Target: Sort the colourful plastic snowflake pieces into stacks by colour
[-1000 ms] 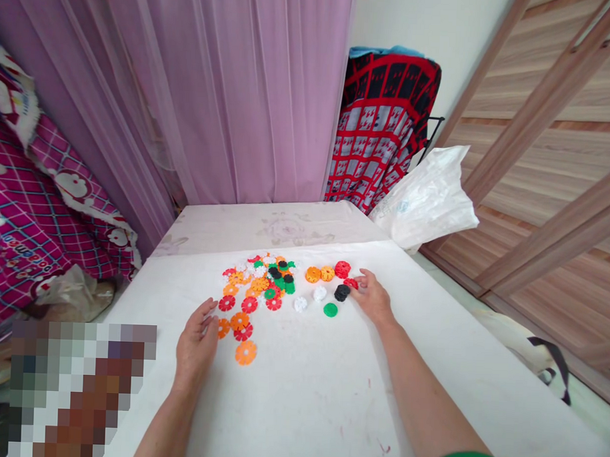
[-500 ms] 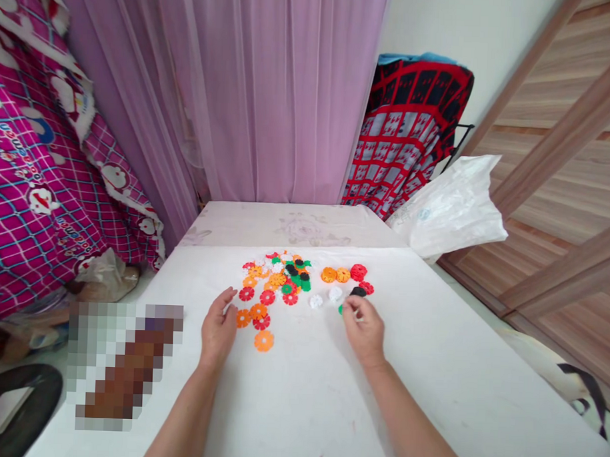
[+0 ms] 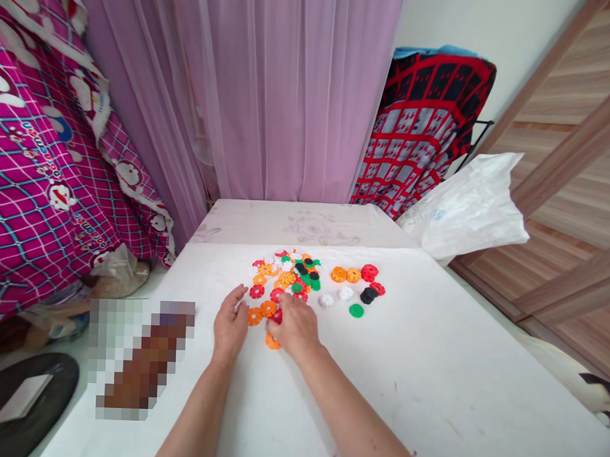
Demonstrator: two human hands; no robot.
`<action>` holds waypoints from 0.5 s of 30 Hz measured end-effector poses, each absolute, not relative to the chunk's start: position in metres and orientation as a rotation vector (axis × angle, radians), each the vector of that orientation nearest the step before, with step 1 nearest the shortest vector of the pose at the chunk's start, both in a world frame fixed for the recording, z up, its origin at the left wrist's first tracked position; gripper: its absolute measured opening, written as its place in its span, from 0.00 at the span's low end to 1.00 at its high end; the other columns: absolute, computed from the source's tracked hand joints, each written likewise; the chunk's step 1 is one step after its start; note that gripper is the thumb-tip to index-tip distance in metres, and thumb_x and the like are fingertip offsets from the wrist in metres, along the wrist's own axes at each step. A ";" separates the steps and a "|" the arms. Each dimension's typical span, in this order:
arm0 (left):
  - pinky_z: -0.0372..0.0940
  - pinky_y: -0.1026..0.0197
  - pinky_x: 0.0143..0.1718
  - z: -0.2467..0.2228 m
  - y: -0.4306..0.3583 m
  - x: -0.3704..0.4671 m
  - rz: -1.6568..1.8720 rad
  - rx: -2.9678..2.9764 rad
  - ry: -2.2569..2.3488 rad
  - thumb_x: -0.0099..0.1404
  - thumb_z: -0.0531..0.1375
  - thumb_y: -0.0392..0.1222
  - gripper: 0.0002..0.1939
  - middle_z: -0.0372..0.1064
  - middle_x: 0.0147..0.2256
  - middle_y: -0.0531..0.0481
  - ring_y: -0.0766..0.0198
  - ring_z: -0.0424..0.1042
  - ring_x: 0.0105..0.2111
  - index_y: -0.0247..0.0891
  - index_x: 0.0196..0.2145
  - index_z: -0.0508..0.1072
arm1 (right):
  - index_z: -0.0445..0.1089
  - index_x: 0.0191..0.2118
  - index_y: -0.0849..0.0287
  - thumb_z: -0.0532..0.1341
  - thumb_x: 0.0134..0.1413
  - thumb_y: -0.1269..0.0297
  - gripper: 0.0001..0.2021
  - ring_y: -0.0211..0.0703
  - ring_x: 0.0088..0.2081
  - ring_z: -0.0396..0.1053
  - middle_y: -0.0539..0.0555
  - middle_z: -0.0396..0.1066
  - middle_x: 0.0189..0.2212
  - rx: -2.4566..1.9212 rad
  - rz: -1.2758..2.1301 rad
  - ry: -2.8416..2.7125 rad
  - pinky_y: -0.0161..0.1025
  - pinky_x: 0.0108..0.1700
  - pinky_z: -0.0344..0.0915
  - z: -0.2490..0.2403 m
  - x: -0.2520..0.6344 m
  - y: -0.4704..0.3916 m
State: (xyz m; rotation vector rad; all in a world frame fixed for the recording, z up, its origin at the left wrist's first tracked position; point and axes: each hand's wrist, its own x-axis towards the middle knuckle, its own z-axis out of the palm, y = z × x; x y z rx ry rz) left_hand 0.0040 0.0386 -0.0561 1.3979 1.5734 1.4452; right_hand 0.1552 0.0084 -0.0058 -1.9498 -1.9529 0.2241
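Note:
My right hand (image 3: 297, 327) reaches over the near side of the pile, thumb and fingers around a red flower-shaped plastic disc (image 3: 276, 316) and touching it. An orange disc (image 3: 268, 309) overlaps that red one, and another orange disc (image 3: 273, 342) is partly covered by my thumb. To the left, my left hand (image 3: 230, 324) rests with fingers curved and thumb apart, holding nothing. Beside its thumb lies an orange disc (image 3: 254, 316). Beyond both hands spreads a loose pile of red, orange, white, green and black discs (image 3: 287, 278).
Right of the pile sit orange discs (image 3: 339, 275), red discs (image 3: 369, 273), white discs (image 3: 345, 293), black discs (image 3: 369, 296) and a green disc (image 3: 356, 311), grouped by colour. A white plastic bag (image 3: 466, 211) hangs at the table's (image 3: 430, 366) far right edge.
My right hand has moved left from the green and black discs to the red disc near the pile, uncovering the green disc. My left hand stays beside the orange discs. The view has shifted slightly.

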 end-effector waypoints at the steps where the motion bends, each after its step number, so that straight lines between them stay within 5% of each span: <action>1: 0.60 0.50 0.60 -0.055 0.038 0.005 1.444 1.401 1.579 0.62 0.53 0.40 0.16 0.70 0.54 0.46 0.59 0.68 0.55 0.41 0.47 0.73 | 0.68 0.42 0.54 0.62 0.45 0.62 0.15 0.49 0.40 0.72 0.56 0.75 0.37 -1.964 0.215 -1.952 0.40 0.40 0.64 -0.005 0.159 0.008; 7: 0.61 0.52 0.58 -0.049 0.035 0.008 1.439 1.405 1.599 0.62 0.55 0.40 0.16 0.71 0.53 0.46 0.59 0.69 0.54 0.41 0.46 0.73 | 0.65 0.47 0.55 0.60 0.45 0.66 0.19 0.45 0.38 0.73 0.54 0.76 0.38 -1.939 0.288 -1.848 0.39 0.39 0.65 -0.014 0.194 -0.003; 15: 0.62 0.51 0.58 -0.048 0.035 0.005 1.380 1.394 1.614 0.61 0.55 0.41 0.17 0.70 0.54 0.45 0.58 0.68 0.55 0.41 0.48 0.73 | 0.62 0.48 0.53 0.60 0.44 0.57 0.22 0.41 0.33 0.71 0.52 0.74 0.37 -1.668 0.331 -1.516 0.40 0.39 0.68 -0.018 0.285 -0.046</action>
